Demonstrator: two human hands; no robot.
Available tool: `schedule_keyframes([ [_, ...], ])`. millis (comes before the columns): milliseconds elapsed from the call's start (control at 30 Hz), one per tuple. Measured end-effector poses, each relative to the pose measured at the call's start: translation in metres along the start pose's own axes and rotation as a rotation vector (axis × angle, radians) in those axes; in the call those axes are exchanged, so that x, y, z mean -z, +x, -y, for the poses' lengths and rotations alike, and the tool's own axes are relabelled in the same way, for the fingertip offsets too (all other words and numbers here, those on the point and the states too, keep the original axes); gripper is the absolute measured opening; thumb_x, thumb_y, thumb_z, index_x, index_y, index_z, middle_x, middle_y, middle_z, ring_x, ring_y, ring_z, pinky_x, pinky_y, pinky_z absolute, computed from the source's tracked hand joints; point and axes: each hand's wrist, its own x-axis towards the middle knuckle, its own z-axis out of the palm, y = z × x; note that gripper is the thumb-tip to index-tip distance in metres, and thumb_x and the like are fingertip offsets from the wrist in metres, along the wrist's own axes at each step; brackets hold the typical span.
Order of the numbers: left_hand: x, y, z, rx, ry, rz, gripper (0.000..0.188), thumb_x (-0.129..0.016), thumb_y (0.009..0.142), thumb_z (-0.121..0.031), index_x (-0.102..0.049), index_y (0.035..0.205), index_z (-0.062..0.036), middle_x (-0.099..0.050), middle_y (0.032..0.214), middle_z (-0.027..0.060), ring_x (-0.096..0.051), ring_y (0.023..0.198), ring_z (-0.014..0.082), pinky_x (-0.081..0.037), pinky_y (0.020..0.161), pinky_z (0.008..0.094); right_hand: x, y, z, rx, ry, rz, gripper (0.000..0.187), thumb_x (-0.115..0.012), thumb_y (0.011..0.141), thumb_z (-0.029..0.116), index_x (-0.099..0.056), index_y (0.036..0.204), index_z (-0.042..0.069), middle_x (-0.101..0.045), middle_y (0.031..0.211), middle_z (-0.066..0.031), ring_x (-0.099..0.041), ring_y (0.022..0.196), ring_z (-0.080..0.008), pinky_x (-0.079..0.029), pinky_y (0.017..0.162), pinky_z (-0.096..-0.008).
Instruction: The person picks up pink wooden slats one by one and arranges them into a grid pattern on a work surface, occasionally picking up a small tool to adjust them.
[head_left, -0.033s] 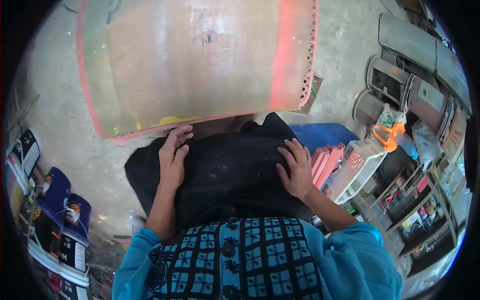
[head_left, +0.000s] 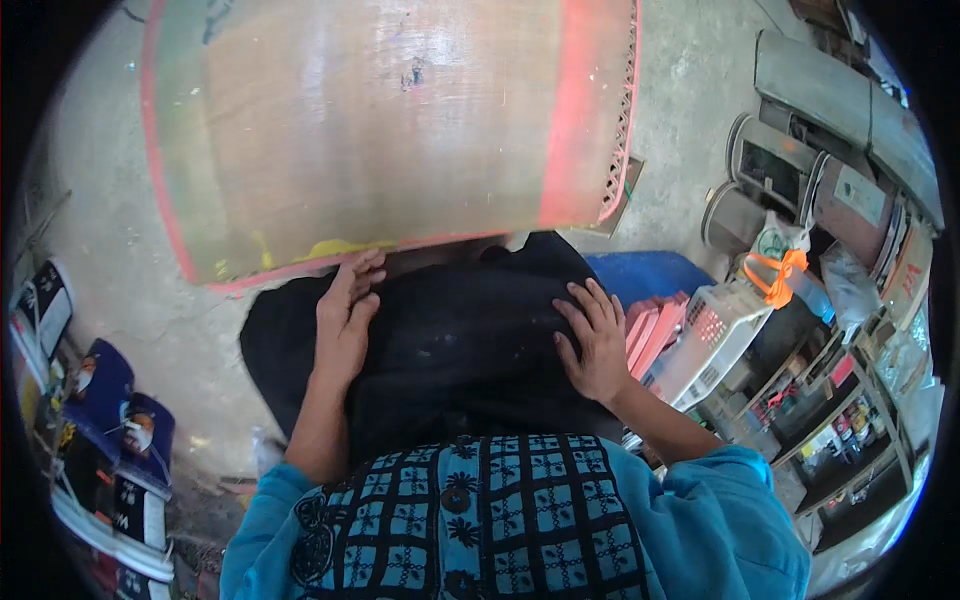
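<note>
My left hand rests on the black cloth over my lap, its fingers loosely bent and the thumb apart. Its fingertips lie close to the near edge of a worn brown tabletop with pink borders; whether they touch it I cannot tell. On the right side of the lap, my right hand lies palm down with fingers spread. Neither hand holds anything. Yellow paint marks and a dark smudge show on the tabletop, and the space under its near edge is mostly hidden.
Right of my lap are a blue surface, pink slabs and a white plastic basket. Round tins, an orange-handled item and a shelf rack stand beyond. Printed blue bags lie at left.
The whole view has shifted slightly, so the tabletop sits a little lower and further left in the picture. Both hands keep nearly the same pose on the black cloth.
</note>
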Motion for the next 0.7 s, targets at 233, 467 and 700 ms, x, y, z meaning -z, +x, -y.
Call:
schedule_keyframes([
  [233,0.008,0.016,-0.018,-0.204,-0.038,-0.019,0.048,-0.047,0.07,-0.01,-0.046,0.116,0.0049,-0.056,0.105,0.0186,-0.053,0.099,0.0264,-0.037,0.091,0.0335,-0.015,0.029,-0.031,0.14,-0.169,-0.056,0.042,-0.057,0.069,0.014,-0.052,0.111,0.011,-0.042,0.123,-0.0103,-0.029,0.121,-0.0333,-0.015,0.096,-0.0539],
  [467,-0.01,-0.008,-0.005,-0.329,-0.059,-0.16,0.049,-0.043,0.068,-0.008,-0.046,0.115,0.0066,-0.054,0.111,0.0172,-0.051,0.103,0.0247,-0.035,0.091,0.0315,-0.042,0.014,-0.047,0.219,-0.172,-0.319,0.038,-0.057,0.071,0.017,-0.054,0.109,0.013,-0.043,0.123,-0.0065,-0.03,0.122,-0.0307,-0.014,0.097,-0.0534],
  [700,0.048,-0.007,-0.01,-0.414,-0.074,-0.498,0.052,-0.045,0.072,-0.022,-0.048,0.119,-0.0005,-0.048,0.12,0.0115,-0.038,0.117,0.0238,-0.029,0.096,0.034,-0.061,-0.003,-0.069,0.239,0.204,-0.734,0.033,-0.06,0.074,0.019,-0.056,0.104,0.006,-0.055,0.107,-0.0122,-0.047,0.109,-0.0276,-0.03,0.095,-0.0415],
])
